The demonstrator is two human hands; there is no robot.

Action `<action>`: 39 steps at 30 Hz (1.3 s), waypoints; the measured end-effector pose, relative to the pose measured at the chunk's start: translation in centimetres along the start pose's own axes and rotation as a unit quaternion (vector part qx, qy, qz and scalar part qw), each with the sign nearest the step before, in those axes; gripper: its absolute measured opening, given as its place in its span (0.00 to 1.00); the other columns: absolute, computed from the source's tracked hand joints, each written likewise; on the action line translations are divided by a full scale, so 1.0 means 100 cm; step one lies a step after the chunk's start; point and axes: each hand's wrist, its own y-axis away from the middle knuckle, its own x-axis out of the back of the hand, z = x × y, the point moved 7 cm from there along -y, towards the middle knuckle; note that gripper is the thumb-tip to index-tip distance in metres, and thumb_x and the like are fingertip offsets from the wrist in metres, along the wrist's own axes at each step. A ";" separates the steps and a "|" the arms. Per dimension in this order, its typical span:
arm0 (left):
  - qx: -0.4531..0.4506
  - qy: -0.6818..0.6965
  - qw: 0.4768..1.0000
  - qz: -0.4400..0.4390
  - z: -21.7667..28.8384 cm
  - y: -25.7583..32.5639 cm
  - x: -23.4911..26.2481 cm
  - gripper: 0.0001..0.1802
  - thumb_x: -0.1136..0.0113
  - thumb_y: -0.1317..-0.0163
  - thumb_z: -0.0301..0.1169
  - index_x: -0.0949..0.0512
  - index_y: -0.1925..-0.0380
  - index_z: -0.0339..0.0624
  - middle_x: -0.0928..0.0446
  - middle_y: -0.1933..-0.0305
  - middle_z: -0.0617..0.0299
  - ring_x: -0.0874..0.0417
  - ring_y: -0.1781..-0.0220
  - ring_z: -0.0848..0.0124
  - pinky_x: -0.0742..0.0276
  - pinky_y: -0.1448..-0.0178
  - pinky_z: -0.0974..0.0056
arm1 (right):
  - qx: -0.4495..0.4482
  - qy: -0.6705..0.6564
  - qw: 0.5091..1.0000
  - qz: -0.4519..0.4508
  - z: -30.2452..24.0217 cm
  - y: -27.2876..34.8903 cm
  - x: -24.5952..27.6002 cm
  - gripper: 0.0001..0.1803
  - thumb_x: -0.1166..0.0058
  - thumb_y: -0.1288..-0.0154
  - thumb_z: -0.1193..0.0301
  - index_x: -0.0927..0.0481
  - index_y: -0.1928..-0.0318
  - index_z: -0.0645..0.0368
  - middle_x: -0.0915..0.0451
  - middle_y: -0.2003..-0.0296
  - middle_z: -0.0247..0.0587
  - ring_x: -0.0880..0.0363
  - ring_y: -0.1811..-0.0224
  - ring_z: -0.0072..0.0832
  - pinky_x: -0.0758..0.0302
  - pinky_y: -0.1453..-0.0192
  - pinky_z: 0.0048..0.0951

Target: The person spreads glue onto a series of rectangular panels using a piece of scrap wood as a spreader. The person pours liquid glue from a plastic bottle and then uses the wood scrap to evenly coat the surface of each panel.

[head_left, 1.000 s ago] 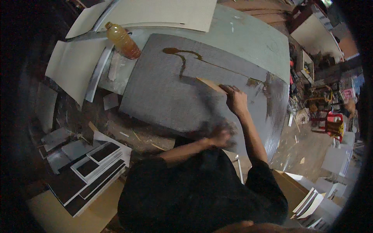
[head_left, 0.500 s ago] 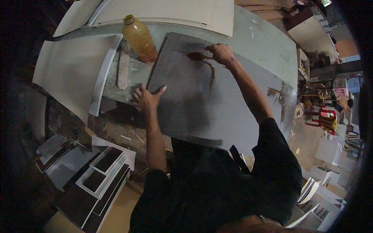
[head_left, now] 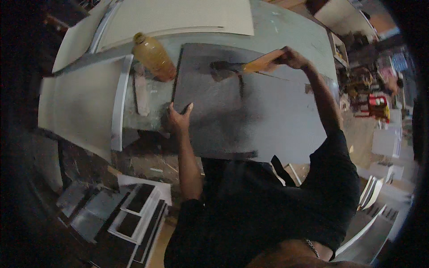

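A flat orange spreader [head_left: 263, 62] is gripped near its wide end by my right hand [head_left: 292, 58]. Its narrow end reaches left over the grey panel [head_left: 286, 116], close to a dark wet smear [head_left: 221, 71]; motion blur hides whether it touches. A thin dark streak runs down the panel from there. My left hand [head_left: 179, 119] rests at the panel's left edge, thumb and fingers apart, holding nothing. Beyond it, a clear plastic bottle [head_left: 154, 58] of amber liquid stands on the table beside a pale wooden strip [head_left: 141, 91].
A pale curved sheet [head_left: 85, 98] lies left, with a cream board [head_left: 178, 18] at the table's far side. White-edged dark panels [head_left: 136, 210] are stacked low at the left. A red chair [head_left: 380, 107] stands at the right among clutter.
My right hand has moved right and slightly up, with the spreader now turned broadside to view. My left hand stays at the panel's left edge. The whole view has shifted a little.
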 end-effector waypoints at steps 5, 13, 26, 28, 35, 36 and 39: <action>0.013 -0.079 0.997 -0.012 0.027 0.015 0.006 0.52 0.27 0.55 0.63 0.31 0.37 0.40 0.25 0.40 0.42 0.25 0.38 0.46 0.31 0.36 0.45 | -0.037 -0.151 0.962 0.224 0.091 0.167 0.095 0.17 0.39 0.33 0.71 0.21 0.46 0.65 0.17 0.49 0.42 0.19 0.47 0.27 0.25 0.39 0.32; -0.132 -0.104 0.970 0.177 0.070 0.117 0.000 0.41 0.36 0.42 0.60 0.30 0.37 0.45 0.28 0.38 0.48 0.31 0.34 0.47 0.35 0.37 0.41 | 0.027 0.015 0.970 0.243 0.170 0.288 0.148 0.20 0.42 0.35 0.74 0.22 0.44 0.67 0.16 0.51 0.43 0.21 0.49 0.24 0.26 0.41 0.30; 0.163 -0.102 0.946 0.262 0.009 0.234 -0.016 0.55 0.29 0.46 0.56 0.47 0.28 0.41 0.38 0.30 0.43 0.30 0.33 0.47 0.31 0.34 0.42 | -0.083 0.412 0.860 0.288 0.275 0.271 0.123 0.22 0.47 0.38 0.69 0.19 0.44 0.36 0.15 0.52 0.34 0.20 0.46 0.38 0.30 0.32 0.39; 0.254 0.121 0.936 0.211 0.007 0.242 -0.025 0.58 0.26 0.49 0.55 0.49 0.27 0.41 0.40 0.29 0.42 0.30 0.33 0.47 0.28 0.34 0.42 | -0.077 0.418 0.854 0.298 0.284 0.265 0.115 0.22 0.46 0.38 0.68 0.19 0.43 0.36 0.16 0.50 0.33 0.21 0.45 0.36 0.30 0.32 0.39; 0.375 0.339 0.848 0.159 -0.005 0.250 -0.067 0.64 0.22 0.53 0.51 0.54 0.26 0.42 0.42 0.27 0.44 0.29 0.34 0.47 0.24 0.34 0.43 | -0.055 0.406 0.860 0.305 0.273 0.253 0.060 0.25 0.41 0.42 0.63 0.21 0.42 0.41 0.21 0.41 0.29 0.24 0.39 0.32 0.32 0.30 0.39; 0.376 0.342 0.848 0.153 -0.004 0.249 -0.071 0.66 0.23 0.53 0.53 0.58 0.25 0.44 0.44 0.26 0.44 0.32 0.32 0.48 0.28 0.31 0.43 | -0.073 0.365 0.874 0.313 0.270 0.260 0.041 0.26 0.42 0.43 0.64 0.22 0.40 0.41 0.22 0.40 0.28 0.25 0.38 0.31 0.34 0.29 0.40; 0.371 0.373 0.844 0.103 -0.018 0.249 -0.079 0.69 0.26 0.51 0.57 0.66 0.24 0.48 0.49 0.23 0.45 0.37 0.27 0.48 0.34 0.27 0.42 | 0.001 0.382 0.877 0.290 0.223 0.275 -0.034 0.27 0.48 0.43 0.71 0.20 0.41 0.41 0.22 0.40 0.29 0.27 0.35 0.31 0.39 0.24 0.43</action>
